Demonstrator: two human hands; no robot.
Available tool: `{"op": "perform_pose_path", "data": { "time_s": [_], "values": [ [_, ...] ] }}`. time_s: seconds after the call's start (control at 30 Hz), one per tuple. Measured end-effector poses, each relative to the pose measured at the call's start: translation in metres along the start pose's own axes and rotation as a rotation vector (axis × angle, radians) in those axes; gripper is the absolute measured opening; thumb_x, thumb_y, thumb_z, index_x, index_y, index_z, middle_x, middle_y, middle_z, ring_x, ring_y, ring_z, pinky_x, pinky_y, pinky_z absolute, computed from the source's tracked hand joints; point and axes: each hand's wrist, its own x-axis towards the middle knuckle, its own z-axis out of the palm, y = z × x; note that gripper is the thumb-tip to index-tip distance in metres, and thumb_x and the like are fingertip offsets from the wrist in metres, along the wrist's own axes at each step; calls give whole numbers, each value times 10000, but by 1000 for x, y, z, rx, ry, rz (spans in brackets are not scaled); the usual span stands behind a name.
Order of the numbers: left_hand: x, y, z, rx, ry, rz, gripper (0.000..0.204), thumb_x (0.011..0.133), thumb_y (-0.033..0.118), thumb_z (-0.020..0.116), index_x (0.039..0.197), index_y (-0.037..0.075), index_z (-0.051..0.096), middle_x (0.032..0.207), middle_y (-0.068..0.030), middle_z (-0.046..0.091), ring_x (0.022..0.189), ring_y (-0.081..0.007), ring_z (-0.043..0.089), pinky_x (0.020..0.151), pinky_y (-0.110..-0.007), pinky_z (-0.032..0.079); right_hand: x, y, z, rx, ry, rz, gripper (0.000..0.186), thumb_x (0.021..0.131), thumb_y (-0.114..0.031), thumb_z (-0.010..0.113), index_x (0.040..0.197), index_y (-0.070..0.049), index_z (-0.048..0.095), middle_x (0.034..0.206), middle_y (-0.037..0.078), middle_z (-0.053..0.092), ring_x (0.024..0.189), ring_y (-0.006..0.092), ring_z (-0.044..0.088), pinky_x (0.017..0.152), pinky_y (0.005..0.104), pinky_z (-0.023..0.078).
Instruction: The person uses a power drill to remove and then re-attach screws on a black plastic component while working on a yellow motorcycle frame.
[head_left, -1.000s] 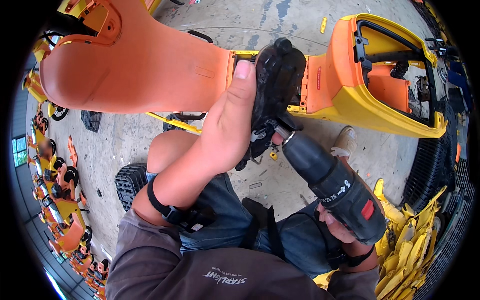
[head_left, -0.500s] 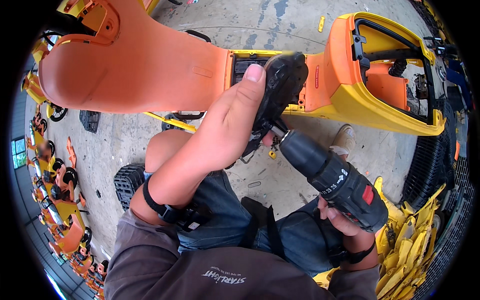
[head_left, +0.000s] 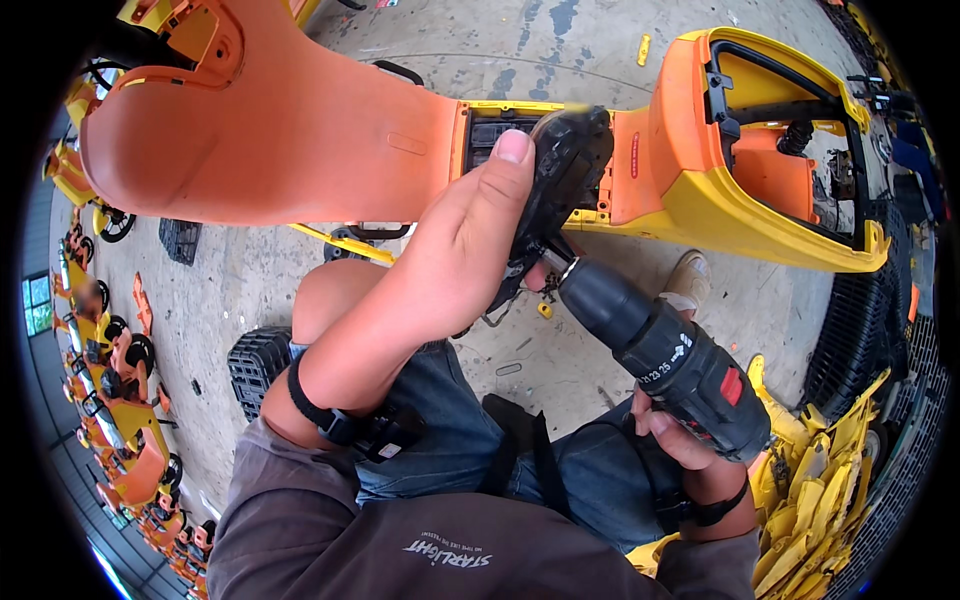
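My left hand (head_left: 460, 245) is wrapped round a dark, bulky black part (head_left: 568, 165), its thumb lying along the near side. What kind of part it is I cannot make out. A black cordless drill (head_left: 690, 370) with a red switch sits in my right hand (head_left: 682, 440), which grips it from below. The drill's bit meets the lower edge of the black part, and a fingertip of my left hand shows just beside it. Behind the part lies a scooter body with an orange seat-like panel (head_left: 300, 150) and a yellow and orange end section (head_left: 665, 200).
Yellow plastic panels (head_left: 810, 490) are heaped at the lower right, beside black crates (head_left: 855, 340). Another black crate (head_left: 258, 370) stands left of my knee. Orange and yellow scooters (head_left: 125, 380) line the far left. A small yellow piece (head_left: 643, 50) lies on the floor.
The drill has shifted very slightly in my right hand's grip area, moving a little to the left. My left hand keeps the black part in nearly the same place.
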Motion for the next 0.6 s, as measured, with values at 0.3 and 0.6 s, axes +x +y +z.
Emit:
{"op": "perform_pose_path", "data": {
  "time_s": [0.3, 0.6],
  "values": [
    [6, -6, 5, -77, 88, 73, 629, 1050, 474, 170, 1194, 2, 560, 858, -50, 620, 608, -82, 521, 565, -224, 448, 9, -7, 2, -179, -26, -126, 260, 687, -86, 695, 945, -74, 667, 832, 89, 664, 737, 279, 661, 679, 326, 516],
    [6, -6, 1, -150, 116, 36, 588, 1039, 473, 254, 1180, 16, 596, 906, -44, 647, 705, -89, 576, 642, -228, 479, 17, -5, 16, -555, 45, -363, 488, 683, -61, 773, 1149, -23, 632, 861, 83, 705, 734, 207, 689, 668, 297, 530]
  ]
}}
